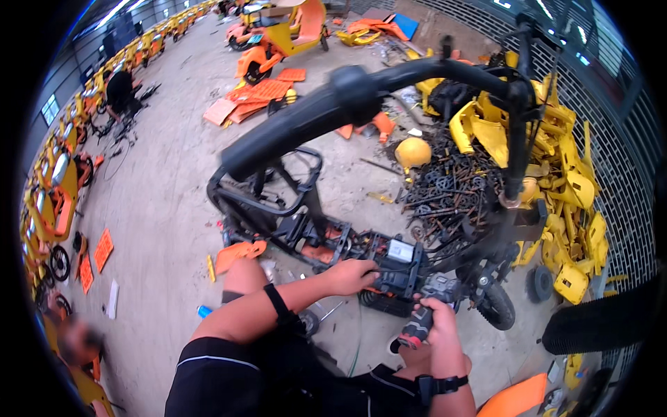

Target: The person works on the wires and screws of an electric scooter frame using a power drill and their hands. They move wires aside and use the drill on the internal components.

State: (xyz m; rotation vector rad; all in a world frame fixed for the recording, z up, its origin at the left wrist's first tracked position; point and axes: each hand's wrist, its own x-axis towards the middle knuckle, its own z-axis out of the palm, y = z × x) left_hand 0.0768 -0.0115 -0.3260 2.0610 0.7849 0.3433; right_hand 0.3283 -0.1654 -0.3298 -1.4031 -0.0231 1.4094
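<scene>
A stripped electric scooter frame [314,208] stands in front of me, its handlebar [299,125] reaching across the view. Curled at the edge of the black parts in the floor section is my left hand [353,276]; whatever its fingers hold is hidden. My right hand [439,321] is wrapped around the grip of a grey, black and red cordless power tool [419,324]. The tool's head points at the frame near the front wheel [497,306]. Between the hands lies a black unit with a pale label [400,251].
To the right are a heap of dark metal parts [448,194] and a pile of yellow panels [573,194]. Orange panels [260,94] lie farther off. Rows of yellow scooters [55,181] line the left, where another person [121,90] crouches. A black handlebar grip [597,323] juts in at right.
</scene>
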